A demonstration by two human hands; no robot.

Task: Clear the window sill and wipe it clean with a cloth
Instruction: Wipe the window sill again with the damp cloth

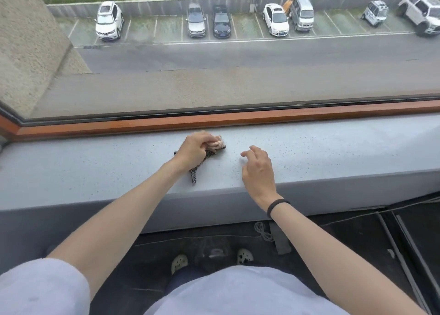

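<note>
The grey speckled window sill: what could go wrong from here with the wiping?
1. The left hand grips the dark checked cloth bunched up, so little of it may touch the grey speckled window sill and specks may stay.
2. The right hand is over the sill just right of the cloth and could block a stroke that way.

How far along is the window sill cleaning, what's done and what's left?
Clearing looks done: the visible window sill holds only the cloth. Wiping is in hand: the left hand grips the cloth against the sill's middle, while the right hand sits beside it, holding nothing. Left to do: probably more wiping; dark specks dot the whole sill, so wiped stretches cannot be told.
</note>
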